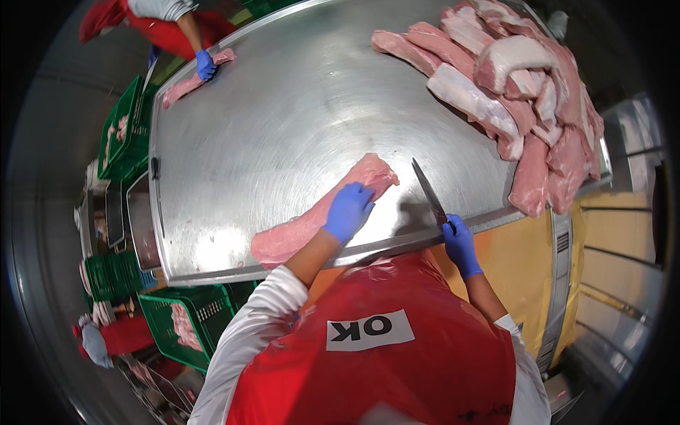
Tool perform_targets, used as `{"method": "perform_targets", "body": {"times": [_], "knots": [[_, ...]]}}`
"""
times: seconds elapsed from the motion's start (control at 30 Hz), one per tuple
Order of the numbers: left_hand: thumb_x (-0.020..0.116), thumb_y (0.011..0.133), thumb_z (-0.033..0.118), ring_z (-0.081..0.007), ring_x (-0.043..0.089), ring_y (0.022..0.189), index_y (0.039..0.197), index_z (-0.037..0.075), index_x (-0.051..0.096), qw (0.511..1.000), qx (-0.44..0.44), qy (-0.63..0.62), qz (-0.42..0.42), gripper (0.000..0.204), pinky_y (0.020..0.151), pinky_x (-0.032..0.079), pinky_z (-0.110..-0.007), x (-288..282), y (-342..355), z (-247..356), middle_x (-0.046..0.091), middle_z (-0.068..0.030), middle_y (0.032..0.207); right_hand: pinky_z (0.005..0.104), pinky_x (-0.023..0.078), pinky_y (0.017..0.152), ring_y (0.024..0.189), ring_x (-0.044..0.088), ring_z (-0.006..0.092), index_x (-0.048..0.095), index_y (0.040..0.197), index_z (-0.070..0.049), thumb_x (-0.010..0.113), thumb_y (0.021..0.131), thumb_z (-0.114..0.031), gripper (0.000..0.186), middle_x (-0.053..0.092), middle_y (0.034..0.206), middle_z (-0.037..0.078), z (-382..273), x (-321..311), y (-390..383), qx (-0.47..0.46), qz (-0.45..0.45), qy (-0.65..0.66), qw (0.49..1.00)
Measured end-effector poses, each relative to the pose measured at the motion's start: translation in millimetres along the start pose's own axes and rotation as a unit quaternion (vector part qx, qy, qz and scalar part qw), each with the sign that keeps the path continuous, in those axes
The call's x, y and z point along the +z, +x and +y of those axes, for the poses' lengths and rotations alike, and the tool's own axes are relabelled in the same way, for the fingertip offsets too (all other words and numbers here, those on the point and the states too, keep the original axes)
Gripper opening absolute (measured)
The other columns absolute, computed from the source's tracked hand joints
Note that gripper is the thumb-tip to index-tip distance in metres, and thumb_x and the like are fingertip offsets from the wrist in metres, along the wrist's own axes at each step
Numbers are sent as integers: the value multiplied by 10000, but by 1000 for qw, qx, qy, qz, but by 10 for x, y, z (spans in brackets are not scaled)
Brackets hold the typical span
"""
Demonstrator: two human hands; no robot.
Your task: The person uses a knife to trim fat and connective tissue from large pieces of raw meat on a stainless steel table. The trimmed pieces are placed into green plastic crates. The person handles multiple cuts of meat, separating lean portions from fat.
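Observation:
A long pale-pink pork loin (304, 223) lies slantwise on the steel table near its front edge. My left hand (348, 211), in a blue glove, rests over the loin's far right part, its fingers bent against the meat and holding it. The right hand (460, 248), also gloved in blue, is closed round the dark handle of a knife (428, 190). The blade points up and away over the table, to the right of the loin and apart from it.
A big heap of pork loins (524, 92) covers the table's far right. At the far left another person's gloved hand (205, 65) is on a strip of meat (183, 90). Green crates (152, 312) with meat pieces stand left of the steel table (241, 134).

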State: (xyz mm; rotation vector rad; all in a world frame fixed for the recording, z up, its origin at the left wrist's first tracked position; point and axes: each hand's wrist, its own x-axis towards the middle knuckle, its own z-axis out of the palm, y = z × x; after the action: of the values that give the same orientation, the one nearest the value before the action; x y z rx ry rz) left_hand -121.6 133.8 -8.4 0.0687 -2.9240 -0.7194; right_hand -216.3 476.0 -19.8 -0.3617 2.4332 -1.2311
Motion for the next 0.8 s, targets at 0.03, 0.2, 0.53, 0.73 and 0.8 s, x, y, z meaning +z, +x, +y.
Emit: {"method": "perform_targets", "body": {"times": [0.03,0.2,0.53,0.73,0.8], "knots": [[698,953,242,-403,613,989,1208,42,666,999,46,-17,8,326,896,504,-509,125,182,13,638,-218,1075,401,525,713,745,650,245,658,1253,-40,615,1042,-201,269,678,841,168,59,7,-55,28,13,5,1000],[705,947,211,-380,706,904,1141,92,739,967,74,-220,-101,230,823,561,-475,453,1003,-178,709,-182,1026,410,553,766,798,697,260,663,1347,-66,657,1015,-220,366,720,894,176,-7,81,-357,132,35,41,990],[736,845,186,-409,709,881,998,67,766,944,51,36,-323,196,814,572,-476,-304,1688,44,734,-205,975,371,560,783,787,685,238,630,1437,-42,676,976,-134,472,715,881,154,-322,667,-138,1,45,174,984],[767,805,155,-387,728,887,978,77,786,932,116,60,-339,191,800,583,-438,-335,1908,-19,757,-197,980,344,552,782,808,661,194,616,1459,-29,679,992,-110,478,726,949,132,-404,846,53,13,24,208,978],[765,794,133,-360,725,860,994,74,790,931,105,59,-343,209,800,585,-414,-318,1960,-27,753,-189,959,288,522,739,787,570,99,604,1474,-19,682,993,-66,490,665,884,42,-395,854,50,26,1,226,974]]}}
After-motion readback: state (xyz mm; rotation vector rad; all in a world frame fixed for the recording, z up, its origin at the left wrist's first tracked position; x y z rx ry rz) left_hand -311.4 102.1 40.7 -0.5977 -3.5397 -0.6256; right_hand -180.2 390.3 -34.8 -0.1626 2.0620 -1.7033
